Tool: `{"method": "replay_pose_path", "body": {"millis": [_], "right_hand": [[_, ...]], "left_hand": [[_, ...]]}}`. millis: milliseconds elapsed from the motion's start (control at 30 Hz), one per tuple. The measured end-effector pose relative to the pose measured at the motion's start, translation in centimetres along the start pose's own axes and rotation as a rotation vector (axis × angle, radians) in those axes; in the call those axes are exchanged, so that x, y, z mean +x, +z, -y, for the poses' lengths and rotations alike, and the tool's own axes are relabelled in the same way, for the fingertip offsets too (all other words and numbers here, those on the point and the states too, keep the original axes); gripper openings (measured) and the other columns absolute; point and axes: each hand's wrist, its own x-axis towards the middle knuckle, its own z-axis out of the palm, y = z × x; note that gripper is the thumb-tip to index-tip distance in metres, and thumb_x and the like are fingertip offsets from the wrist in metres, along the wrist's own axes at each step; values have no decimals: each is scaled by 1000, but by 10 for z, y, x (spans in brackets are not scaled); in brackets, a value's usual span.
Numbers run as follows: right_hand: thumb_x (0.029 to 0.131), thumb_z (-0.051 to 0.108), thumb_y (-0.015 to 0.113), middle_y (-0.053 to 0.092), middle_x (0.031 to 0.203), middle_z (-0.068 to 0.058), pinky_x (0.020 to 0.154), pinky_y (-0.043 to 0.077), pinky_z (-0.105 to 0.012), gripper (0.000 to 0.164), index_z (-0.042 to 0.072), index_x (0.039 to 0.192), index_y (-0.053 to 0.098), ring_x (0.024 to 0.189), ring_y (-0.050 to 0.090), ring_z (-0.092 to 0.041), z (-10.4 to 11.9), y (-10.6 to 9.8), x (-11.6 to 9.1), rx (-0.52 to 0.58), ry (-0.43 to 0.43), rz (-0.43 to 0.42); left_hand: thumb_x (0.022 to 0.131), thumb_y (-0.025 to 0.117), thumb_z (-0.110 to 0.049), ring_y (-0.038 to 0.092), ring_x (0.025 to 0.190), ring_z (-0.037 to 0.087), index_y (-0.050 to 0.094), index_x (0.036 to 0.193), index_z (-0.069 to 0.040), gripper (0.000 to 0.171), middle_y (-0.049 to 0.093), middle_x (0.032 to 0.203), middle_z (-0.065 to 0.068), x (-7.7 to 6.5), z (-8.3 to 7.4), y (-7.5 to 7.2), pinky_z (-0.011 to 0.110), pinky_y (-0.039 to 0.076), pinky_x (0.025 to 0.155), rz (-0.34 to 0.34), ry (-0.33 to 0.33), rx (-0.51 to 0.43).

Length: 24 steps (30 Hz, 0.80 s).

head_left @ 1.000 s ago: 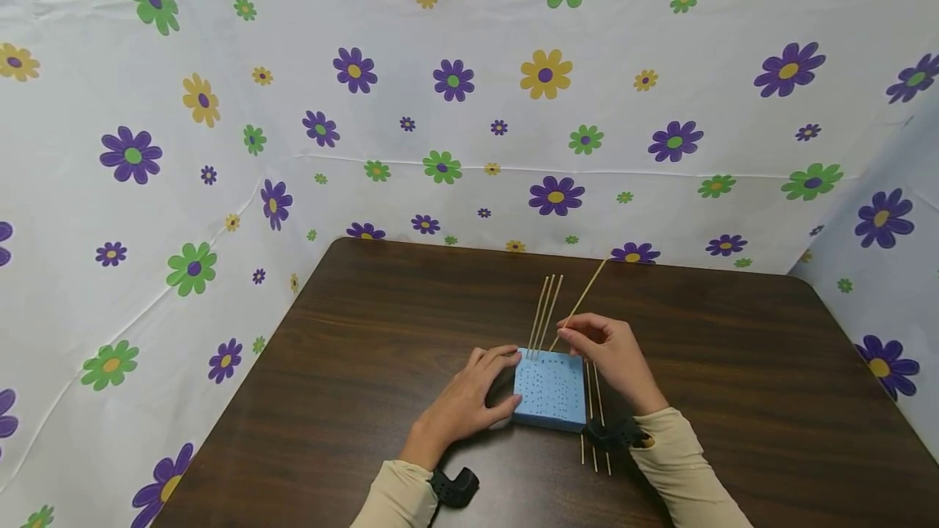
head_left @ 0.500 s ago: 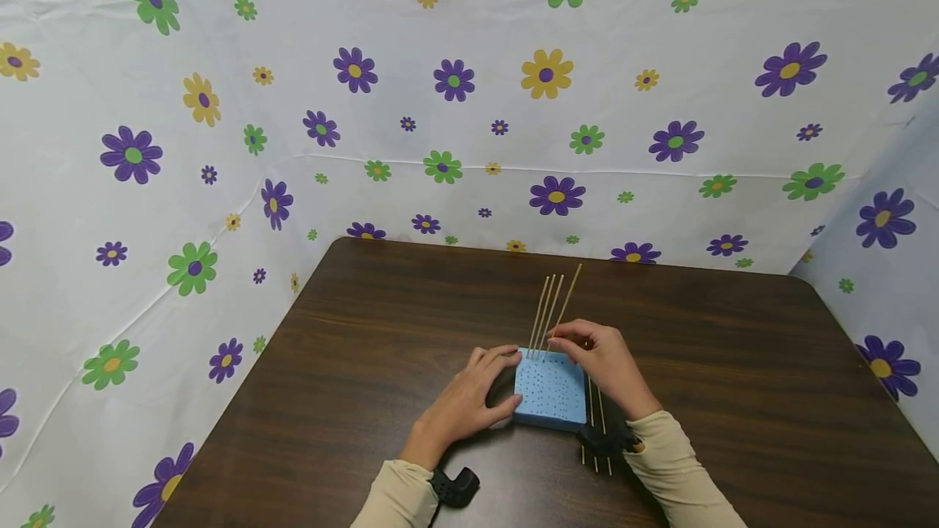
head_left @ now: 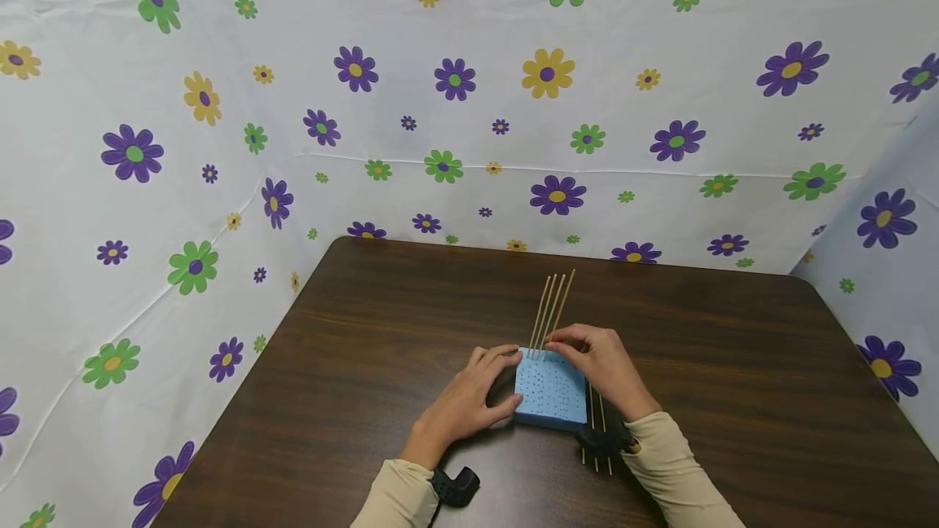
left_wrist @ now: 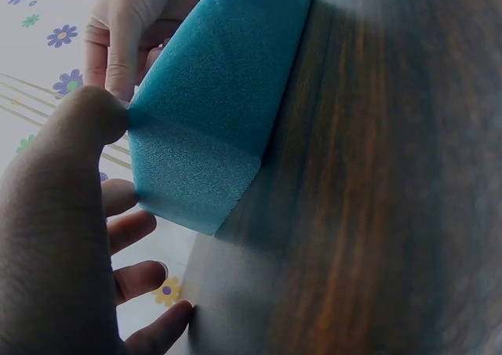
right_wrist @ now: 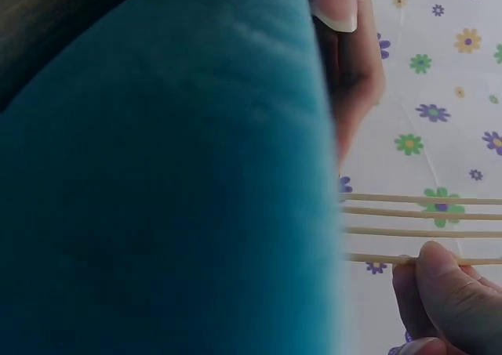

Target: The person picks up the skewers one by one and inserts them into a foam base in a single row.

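Observation:
A blue foam block [head_left: 552, 399] dotted with small holes lies on the dark table. Along its far edge stand several thin wooden sticks [head_left: 539, 315] in a row, leaning slightly to the right. My right hand [head_left: 603, 361] pinches the rightmost stick [head_left: 566, 294] low down, between thumb and fingertips; its foot is at the block's far edge, hidden by the fingers. The right wrist view shows that thumb [right_wrist: 439, 265] pressed on the stick. My left hand [head_left: 464, 398] holds the block's left side, thumb at the near corner and fingers at the far one.
Loose wooden sticks [head_left: 610, 465] lie right of the block, partly covered by the black right wrist camera [head_left: 605, 438]. Another black camera [head_left: 456, 487] sits at the left wrist. A flowered white cloth [head_left: 469, 104] hangs behind the brown table [head_left: 381, 308].
My right hand has moved left with its stick, which has swung from a strong rightward lean to nearly parallel with the standing ones. The left hand and the block have stayed put.

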Motion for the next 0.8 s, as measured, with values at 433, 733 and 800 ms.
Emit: {"method": "replay_pose_path", "body": {"millis": [433,733,800], "right_hand": [[91,11,79,80,93,0,67,55,-23,9,11,100,83,76,66,-4,2,0,0,-91,-88,-14],[91,10,79,79,92,0,62,49,-21,9,10,100,82,70,57,0,0,-1,0,-85,-84,3],[91,11,79,79,92,1,63,50,-21,9,11,100,82,71,58,-1,0,-1,0,-99,-76,14]], "left_hand": [[104,58,-48,47,127,14,47,157,-21,60,43,164,-1,0,0,0,44,53,97,11,-14,-7],[103,58,-47,47,128,15,47,157,-21,61,42,165,-2,1,-1,-1,44,53,98,16,-20,-12],[103,58,-48,47,128,15,46,157,-21,60,42,165,-2,1,-1,-1,45,53,98,15,-18,-12]]}}
